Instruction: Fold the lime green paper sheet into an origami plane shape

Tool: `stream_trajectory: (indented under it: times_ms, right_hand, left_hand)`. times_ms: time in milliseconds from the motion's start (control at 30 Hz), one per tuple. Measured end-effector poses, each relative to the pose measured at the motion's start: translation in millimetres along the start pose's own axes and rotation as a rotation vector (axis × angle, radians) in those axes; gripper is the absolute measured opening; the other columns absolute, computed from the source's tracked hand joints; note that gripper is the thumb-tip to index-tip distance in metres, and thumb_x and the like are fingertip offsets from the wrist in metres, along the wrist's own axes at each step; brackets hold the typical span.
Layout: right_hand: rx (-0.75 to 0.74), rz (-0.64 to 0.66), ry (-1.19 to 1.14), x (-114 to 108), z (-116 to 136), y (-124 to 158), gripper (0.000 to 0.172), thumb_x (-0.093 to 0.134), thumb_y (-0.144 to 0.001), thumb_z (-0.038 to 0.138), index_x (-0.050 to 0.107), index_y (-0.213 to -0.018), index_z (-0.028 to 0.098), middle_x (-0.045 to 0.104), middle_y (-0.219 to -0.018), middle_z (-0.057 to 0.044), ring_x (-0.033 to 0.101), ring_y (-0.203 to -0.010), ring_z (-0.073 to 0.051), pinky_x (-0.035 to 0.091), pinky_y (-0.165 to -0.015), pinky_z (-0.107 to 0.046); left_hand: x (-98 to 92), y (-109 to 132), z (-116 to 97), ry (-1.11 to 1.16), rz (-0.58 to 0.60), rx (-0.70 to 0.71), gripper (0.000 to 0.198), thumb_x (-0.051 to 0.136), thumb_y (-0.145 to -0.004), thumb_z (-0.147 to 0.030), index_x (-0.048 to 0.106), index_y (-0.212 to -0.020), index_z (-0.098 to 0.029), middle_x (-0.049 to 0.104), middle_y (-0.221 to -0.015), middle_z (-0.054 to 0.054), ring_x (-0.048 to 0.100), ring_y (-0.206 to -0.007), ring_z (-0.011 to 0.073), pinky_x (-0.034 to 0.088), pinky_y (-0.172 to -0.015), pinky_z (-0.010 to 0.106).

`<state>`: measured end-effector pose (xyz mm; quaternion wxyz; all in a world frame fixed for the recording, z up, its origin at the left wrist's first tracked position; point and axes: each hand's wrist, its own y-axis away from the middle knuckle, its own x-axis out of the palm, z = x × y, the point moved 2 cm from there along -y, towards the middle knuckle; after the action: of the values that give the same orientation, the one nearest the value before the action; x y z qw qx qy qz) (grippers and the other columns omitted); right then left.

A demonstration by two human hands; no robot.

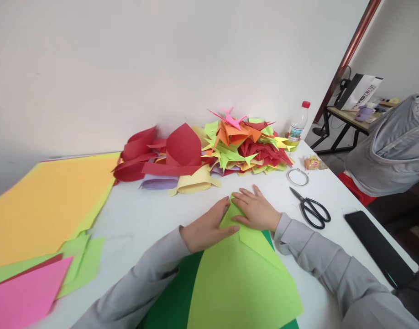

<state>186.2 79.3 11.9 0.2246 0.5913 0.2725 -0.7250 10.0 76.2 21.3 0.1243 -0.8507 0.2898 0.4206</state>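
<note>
A light green sheet of paper (242, 283) lies in front of me, its far end folded to a narrow point and a flap folded over on its right side. My right hand (255, 210) lies flat on the folded part near the point, fingers spread. My left hand (209, 226) rests along the left edge of the fold, its thumb stretched across the paper and apart from its fingers. Under the light green sheet is a dark green sheet (175, 290), showing on both sides.
Orange sheets (55, 201) and a pink sheet (28, 292) lie left. Folded red paper (184, 144) and a heap of paper cranes (237, 141) stand by the wall. Right are a bottle (297, 123), tape roll (297, 177), scissors (310, 208), black slab (379, 246) and a person's grey sleeve (390, 146).
</note>
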Motion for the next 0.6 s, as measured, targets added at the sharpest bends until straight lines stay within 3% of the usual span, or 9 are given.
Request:
stream_trajectory:
  times_ms: [100, 267, 400, 600]
  right_hand:
    - [0.014, 0.001, -0.022, -2.0, 0.3, -0.2, 0.056, 0.046, -0.093, 0.048, 0.045, -0.136, 0.013, 0.044, -0.144, -0.014, 0.031, -0.137, -0.032, 0.014, -0.11, -0.064]
    - [0.037, -0.018, -0.036, -1.2, -2.7, -1.4, 0.041, 0.038, -0.098, 0.037, 0.049, -0.132, 0.016, 0.048, -0.141, -0.012, 0.034, -0.136, -0.027, 0.018, -0.111, -0.061]
    - [0.046, -0.079, 0.026, -0.5, -10.6, -6.1, 0.035, 0.036, -0.099, 0.031, 0.054, -0.127, 0.018, 0.053, -0.135, -0.013, 0.038, -0.134, -0.026, 0.02, -0.109, -0.061]
    - [-0.063, -0.169, 0.212, -6.2, -20.0, -17.1, 0.027, 0.042, -0.097, 0.029, 0.062, -0.113, 0.017, 0.062, -0.119, -0.012, 0.044, -0.126, -0.028, 0.022, -0.109, -0.06]
  left_hand:
    - [21.2, 7.1, 4.0, -0.099, -0.031, 0.04, 0.091, 0.046, -0.081, -0.066, 0.014, -0.147, -0.012, 0.022, -0.154, 0.021, 0.023, -0.141, 0.0334, 0.029, -0.112, 0.049]
    - [54.2, 17.6, 10.8, -0.269, -0.168, 0.186, 0.092, 0.037, -0.086, -0.066, 0.002, -0.15, -0.009, 0.012, -0.156, 0.021, 0.01, -0.144, 0.033, 0.02, -0.115, 0.052]
    - [64.1, 20.0, 7.3, -0.424, -0.195, 0.218, 0.094, 0.037, -0.086, -0.066, 0.007, -0.149, -0.004, 0.015, -0.154, 0.025, 0.008, -0.144, 0.0358, 0.017, -0.114, 0.055]
    - [57.9, 19.0, 6.1, -0.427, -0.158, 0.191, 0.077, 0.026, -0.093, -0.058, 0.021, -0.147, -0.003, 0.019, -0.154, 0.021, 0.013, -0.144, 0.0321, 0.022, -0.114, 0.051]
